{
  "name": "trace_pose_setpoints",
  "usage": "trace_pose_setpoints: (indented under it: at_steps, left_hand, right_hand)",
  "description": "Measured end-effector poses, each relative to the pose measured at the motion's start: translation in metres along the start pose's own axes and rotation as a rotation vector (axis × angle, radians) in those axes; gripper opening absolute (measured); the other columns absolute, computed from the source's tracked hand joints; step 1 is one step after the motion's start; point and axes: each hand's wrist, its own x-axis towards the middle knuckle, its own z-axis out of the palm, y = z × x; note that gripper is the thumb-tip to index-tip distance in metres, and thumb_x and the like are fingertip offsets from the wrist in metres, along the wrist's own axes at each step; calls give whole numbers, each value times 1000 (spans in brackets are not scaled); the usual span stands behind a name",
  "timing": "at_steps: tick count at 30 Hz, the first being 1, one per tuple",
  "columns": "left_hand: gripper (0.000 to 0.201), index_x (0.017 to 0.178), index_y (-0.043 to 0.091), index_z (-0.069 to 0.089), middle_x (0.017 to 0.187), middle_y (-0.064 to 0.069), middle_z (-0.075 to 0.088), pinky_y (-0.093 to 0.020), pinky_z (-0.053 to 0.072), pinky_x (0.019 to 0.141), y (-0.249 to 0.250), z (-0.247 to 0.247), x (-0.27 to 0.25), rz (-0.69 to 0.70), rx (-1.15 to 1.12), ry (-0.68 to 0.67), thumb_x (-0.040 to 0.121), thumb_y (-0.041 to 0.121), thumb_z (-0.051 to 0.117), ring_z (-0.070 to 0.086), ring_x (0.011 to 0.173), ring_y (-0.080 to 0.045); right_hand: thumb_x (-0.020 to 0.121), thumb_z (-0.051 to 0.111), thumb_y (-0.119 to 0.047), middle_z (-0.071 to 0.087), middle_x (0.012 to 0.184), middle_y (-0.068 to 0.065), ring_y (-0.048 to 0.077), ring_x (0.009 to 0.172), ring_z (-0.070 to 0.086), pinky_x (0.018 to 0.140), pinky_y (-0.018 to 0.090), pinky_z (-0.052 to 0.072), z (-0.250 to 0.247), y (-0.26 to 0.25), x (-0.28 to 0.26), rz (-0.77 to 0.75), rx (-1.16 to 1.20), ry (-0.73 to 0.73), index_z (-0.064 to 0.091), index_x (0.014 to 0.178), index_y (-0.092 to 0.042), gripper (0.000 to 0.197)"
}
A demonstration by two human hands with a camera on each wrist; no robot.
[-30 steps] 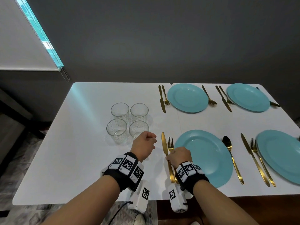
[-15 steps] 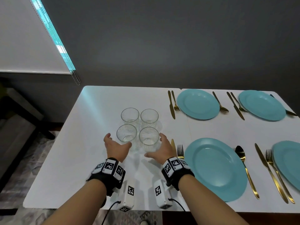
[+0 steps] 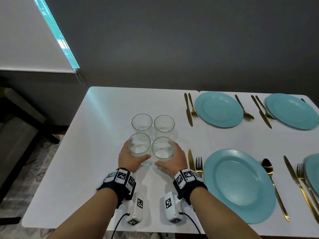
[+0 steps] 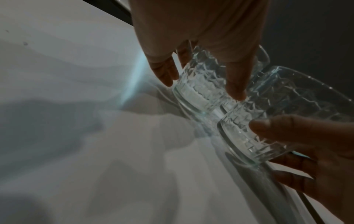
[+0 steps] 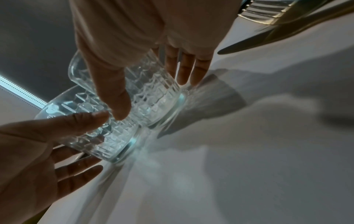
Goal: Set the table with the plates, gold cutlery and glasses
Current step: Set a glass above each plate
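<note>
Four clear patterned glasses stand in a tight square on the white table. My left hand grips the near-left glass, thumb in front and fingers round its left side. My right hand grips the near-right glass in the same way. Both glasses stand upright on the table. In the left wrist view my left hand wraps its glass. In the right wrist view my right hand wraps its glass. The two far glasses stand untouched.
Teal plates lie to the right, another at the right edge. A gold knife and fork lie just right of my right wrist, a gold spoon beyond the near plate. A dark wall backs the table.
My right hand left the gold knife and fork. Both hands went forward to the glasses and have now closed round the two near ones.
</note>
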Motion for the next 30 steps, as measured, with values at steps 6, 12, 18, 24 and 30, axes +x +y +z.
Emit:
trace_pose_setpoints:
  at_steps: [6, 12, 18, 24, 30]
  left_hand:
    - [80, 131, 14, 45, 132, -5, 54, -25, 37, 98, -5, -1, -5, 26, -1, 38, 63, 15, 85, 50, 123, -21]
    - [72, 126, 18, 45, 123, -2, 57, -26, 39, 94, 7, 0, -21, 55, -110, 39, 66, 13, 83, 55, 116, -22]
    - [88, 119, 25, 46, 114, 5, 58, -33, 47, 94, 71, 33, -40, 195, -133, -99, 41, 46, 79, 57, 105, -17]
    - [69, 121, 13, 47, 109, 1, 56, -25, 42, 86, 135, 97, -61, 303, -149, -203, 63, 9, 84, 55, 100, -17]
    - [73, 125, 15, 47, 112, 1, 57, -24, 44, 88, 174, 174, -83, 291, -160, -223, 62, 10, 85, 56, 102, -16]
  right_hand:
    - [56, 84, -30, 51, 129, -2, 19, 123, 44, 99, 26, 40, -4, -2, 2, -25, -74, -30, 44, 131, -19, 86]
    - [59, 83, -28, 55, 121, -3, 16, 117, 49, 93, 22, 41, -39, -4, -5, -16, 2, -18, 46, 129, -20, 80]
    - [60, 86, -18, 56, 114, -3, 17, 111, 55, 99, 32, 46, -134, 3, -9, 35, 227, 140, 49, 127, -17, 77]
    - [62, 85, -10, 56, 113, 1, 18, 105, 54, 98, 31, 47, -229, 48, -6, 106, 319, 311, 50, 128, -13, 75]
    - [63, 85, -14, 58, 124, 9, 22, 108, 55, 92, 26, 44, -317, 119, 5, 211, 288, 412, 51, 128, -13, 74]
